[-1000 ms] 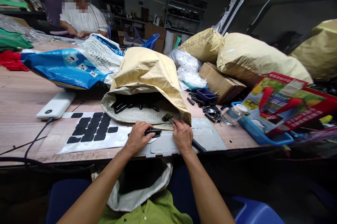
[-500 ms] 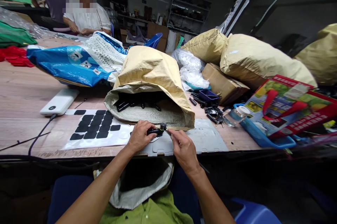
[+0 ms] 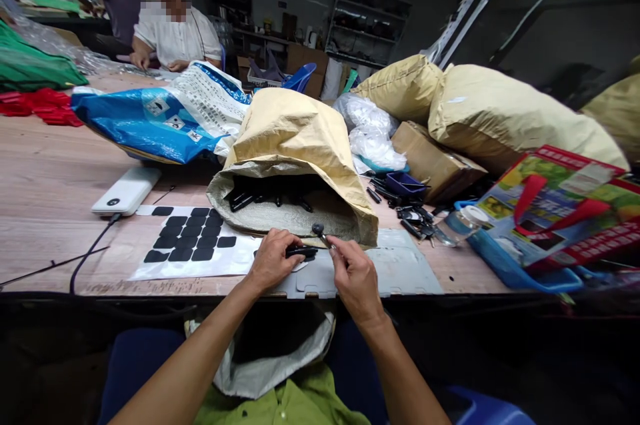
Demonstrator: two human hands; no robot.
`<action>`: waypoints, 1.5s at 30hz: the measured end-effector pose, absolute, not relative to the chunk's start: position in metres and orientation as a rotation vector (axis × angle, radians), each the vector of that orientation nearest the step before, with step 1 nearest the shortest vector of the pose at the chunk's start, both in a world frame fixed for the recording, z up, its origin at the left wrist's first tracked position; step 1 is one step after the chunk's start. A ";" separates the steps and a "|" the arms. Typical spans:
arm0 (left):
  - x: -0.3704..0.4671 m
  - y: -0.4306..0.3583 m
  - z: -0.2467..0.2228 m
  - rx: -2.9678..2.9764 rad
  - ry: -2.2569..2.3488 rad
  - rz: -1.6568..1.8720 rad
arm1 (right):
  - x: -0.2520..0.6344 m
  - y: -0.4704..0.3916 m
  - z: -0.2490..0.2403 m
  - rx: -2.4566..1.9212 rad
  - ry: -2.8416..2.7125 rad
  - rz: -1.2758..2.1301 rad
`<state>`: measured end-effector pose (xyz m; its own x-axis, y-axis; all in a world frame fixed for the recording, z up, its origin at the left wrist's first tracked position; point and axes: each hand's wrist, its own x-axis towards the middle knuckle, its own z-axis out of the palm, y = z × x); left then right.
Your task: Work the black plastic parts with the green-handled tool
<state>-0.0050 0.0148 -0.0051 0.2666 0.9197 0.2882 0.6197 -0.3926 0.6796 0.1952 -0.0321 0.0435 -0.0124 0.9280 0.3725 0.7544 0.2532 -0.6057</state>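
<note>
My left hand [image 3: 274, 258] rests on the grey board [image 3: 405, 264] at the table's front edge, its fingers closed on slim black tubes [image 3: 304, 252]. In my right hand [image 3: 355, 278] is a thin rod with a round dark head [image 3: 318, 230], pinched between thumb and fingers. The head is up and to the left, apart from the tubes. Just beyond both hands a tan paper sack [image 3: 295, 122] lies with its mouth facing me. Several black tubes [image 3: 243, 201] show inside it. Left of my left hand is a white sheet [image 3: 150, 268] of black rounded stickers [image 3: 187, 232].
A white power bank [image 3: 127, 192] with a cable is at left, near a blue-and-white bag [image 3: 145, 118]. Loose black parts [image 3: 413, 215], a clear jar [image 3: 457, 225] and a blue basket [image 3: 530, 278] stand at right. An open sack [image 3: 270, 372] is on my lap. Co-workers sit behind.
My right hand has drawn the rod's round head up and away from the tubes, to the right. My left hand stays low over the board. The whole view has shifted slightly.
</note>
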 end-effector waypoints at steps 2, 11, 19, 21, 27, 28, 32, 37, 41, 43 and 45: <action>-0.004 0.015 -0.006 2.120 1.404 0.932 | 0.202 -0.017 0.041 -1.624 -1.800 0.204; -0.005 0.016 -0.008 2.184 1.394 0.896 | 0.214 0.027 0.009 -2.055 -1.842 -0.161; -0.006 0.016 -0.009 2.213 1.379 0.872 | 0.214 0.024 0.002 -2.007 -1.896 -0.284; -0.006 0.017 -0.010 2.222 1.376 0.864 | 0.214 0.024 0.002 -2.000 -1.895 -0.296; -0.006 0.016 -0.010 2.237 1.385 0.858 | 0.213 0.021 0.002 -1.998 -1.846 -0.315; -0.006 0.016 -0.010 2.243 1.390 0.857 | 0.213 0.020 0.002 -2.000 -1.838 -0.320; -0.006 0.012 -0.006 2.276 1.381 0.862 | 0.214 0.019 0.001 -2.012 -1.797 -0.340; -0.004 0.006 -0.003 2.319 1.377 0.980 | 0.216 0.019 -0.002 -1.995 -1.737 -0.357; -0.002 0.007 -0.005 2.352 1.433 0.922 | 0.216 0.020 -0.003 -2.025 -1.726 -0.344; -0.001 0.008 -0.004 2.360 1.467 0.874 | 0.216 0.020 -0.003 -2.040 -1.728 -0.327; 0.000 0.008 -0.002 2.336 1.466 0.837 | 0.215 0.020 -0.002 -2.044 -1.732 -0.317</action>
<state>-0.0001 0.0077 -0.0016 0.3254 0.8852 0.3324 0.7365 -0.4578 0.4980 0.2153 0.0199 -0.0016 0.1892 0.8751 0.4454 0.9762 -0.1185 -0.1817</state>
